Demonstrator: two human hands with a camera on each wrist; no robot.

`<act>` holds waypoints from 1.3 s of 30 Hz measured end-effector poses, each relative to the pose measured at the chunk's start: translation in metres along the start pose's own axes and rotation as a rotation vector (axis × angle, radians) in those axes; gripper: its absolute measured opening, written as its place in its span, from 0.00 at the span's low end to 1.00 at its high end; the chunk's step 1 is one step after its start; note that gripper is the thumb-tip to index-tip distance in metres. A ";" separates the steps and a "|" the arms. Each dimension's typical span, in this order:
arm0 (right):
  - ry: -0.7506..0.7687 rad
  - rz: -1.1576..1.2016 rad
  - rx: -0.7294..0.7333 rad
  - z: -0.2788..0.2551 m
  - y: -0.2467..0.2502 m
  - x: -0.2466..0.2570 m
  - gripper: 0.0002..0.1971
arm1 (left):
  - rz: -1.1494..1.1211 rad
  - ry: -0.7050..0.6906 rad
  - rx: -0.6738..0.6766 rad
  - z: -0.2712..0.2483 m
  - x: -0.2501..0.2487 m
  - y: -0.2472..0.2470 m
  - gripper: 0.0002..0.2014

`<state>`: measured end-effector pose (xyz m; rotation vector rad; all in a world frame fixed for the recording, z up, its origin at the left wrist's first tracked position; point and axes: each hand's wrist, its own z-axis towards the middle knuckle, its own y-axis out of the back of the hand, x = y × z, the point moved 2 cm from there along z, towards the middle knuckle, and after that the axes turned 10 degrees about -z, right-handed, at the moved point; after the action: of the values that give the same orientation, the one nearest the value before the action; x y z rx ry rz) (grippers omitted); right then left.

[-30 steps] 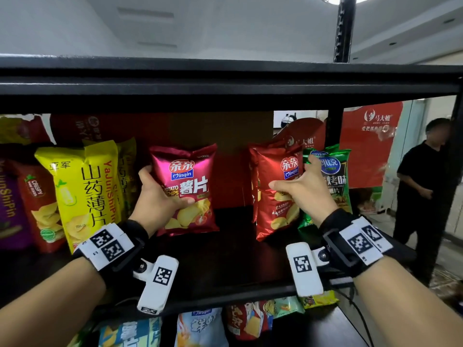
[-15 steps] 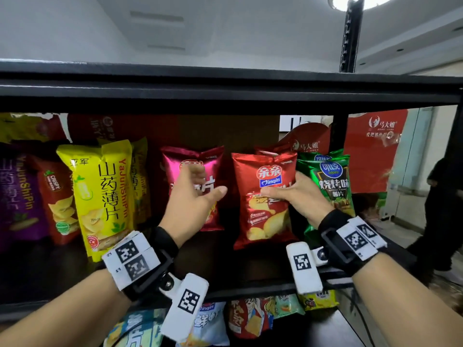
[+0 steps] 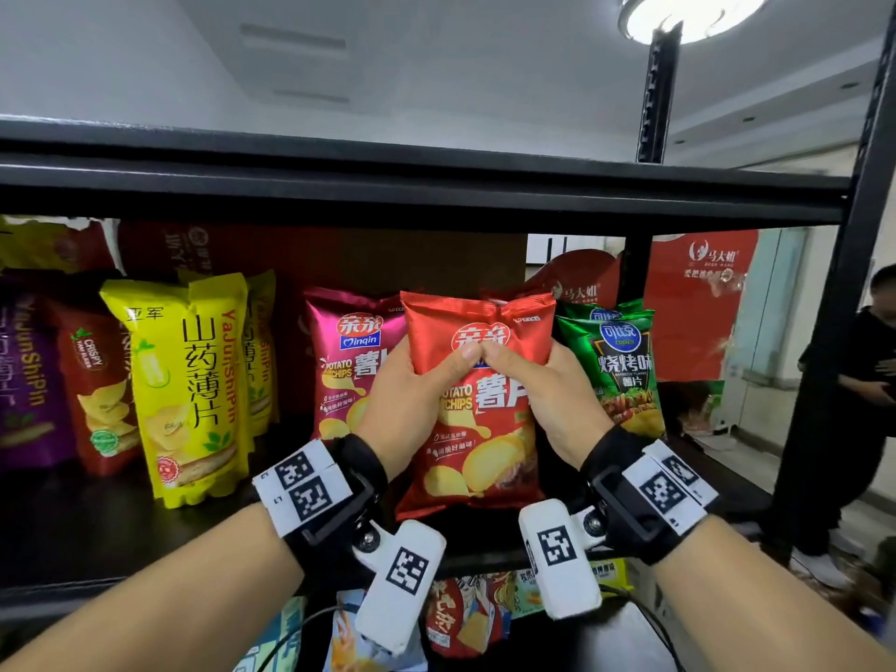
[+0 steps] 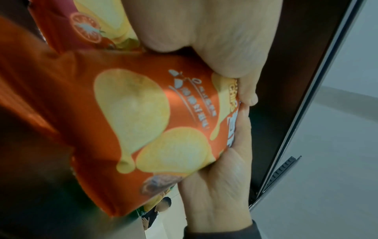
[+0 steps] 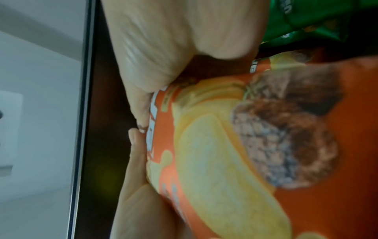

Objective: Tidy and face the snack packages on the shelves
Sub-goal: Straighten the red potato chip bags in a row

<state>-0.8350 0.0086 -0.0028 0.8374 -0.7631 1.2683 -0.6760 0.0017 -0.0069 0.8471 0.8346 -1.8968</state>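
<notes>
A red Qinqin potato chip bag point(image 3: 477, 429) stands upright, front facing me, at the middle of the black shelf point(image 3: 121, 531). My left hand point(image 3: 412, 395) grips its left side and my right hand point(image 3: 543, 390) grips its right side, thumbs meeting on the front. The left wrist view shows the red bag point(image 4: 143, 121) under my left hand point(image 4: 214, 53); the right wrist view shows the bag point(image 5: 245, 153) under my right hand point(image 5: 174, 48). Behind it to the left stands a magenta chip bag point(image 3: 351, 366), to the right a green barbecue bag point(image 3: 616, 366).
Yellow yam crisp bags point(image 3: 189, 385), a dark red bag point(image 3: 97, 395) and a purple bag point(image 3: 26, 375) line the shelf's left part. More snack bags point(image 3: 460, 618) lie on the shelf below. A person in black point(image 3: 858, 405) stands past the right upright post point(image 3: 843, 303).
My left hand left the magenta bag and moved right onto the red bag. Both hands now hold the red bag, which has come forward and to the middle, facing front.
</notes>
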 end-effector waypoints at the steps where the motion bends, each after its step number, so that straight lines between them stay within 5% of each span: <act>1: 0.033 -0.027 -0.041 -0.002 -0.001 0.004 0.19 | -0.018 0.012 0.023 0.000 0.001 0.000 0.23; 7: -0.036 0.026 -0.097 -0.002 0.003 0.021 0.13 | 0.063 0.140 0.187 -0.012 0.013 0.011 0.43; 13: -0.094 0.050 0.169 -0.020 -0.003 0.033 0.28 | -0.039 0.117 0.049 -0.004 -0.006 0.012 0.41; 16: -0.115 0.043 0.205 -0.022 0.003 0.039 0.25 | 0.050 0.127 0.116 -0.004 -0.020 0.011 0.33; 20: -0.231 0.084 0.188 -0.016 0.019 0.053 0.21 | 0.345 -0.084 0.046 -0.008 -0.039 0.023 0.11; 23: -0.261 0.135 0.217 -0.012 0.027 0.062 0.13 | 0.596 -0.401 0.331 -0.015 -0.057 0.029 0.34; 26: -0.315 0.179 0.246 -0.011 0.029 0.063 0.13 | 0.753 -0.572 0.586 -0.022 -0.065 0.018 0.36; 31: -0.499 0.263 0.366 -0.023 0.017 0.059 0.16 | 0.578 -0.576 0.552 -0.022 -0.068 -0.004 0.29; 39: -0.614 0.367 0.336 -0.032 0.018 0.056 0.27 | 0.324 -0.562 0.390 -0.014 -0.070 -0.013 0.13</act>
<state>-0.8436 0.0654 0.0312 1.4442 -1.2521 1.5041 -0.6579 0.0486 0.0450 0.5753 -0.0164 -1.8829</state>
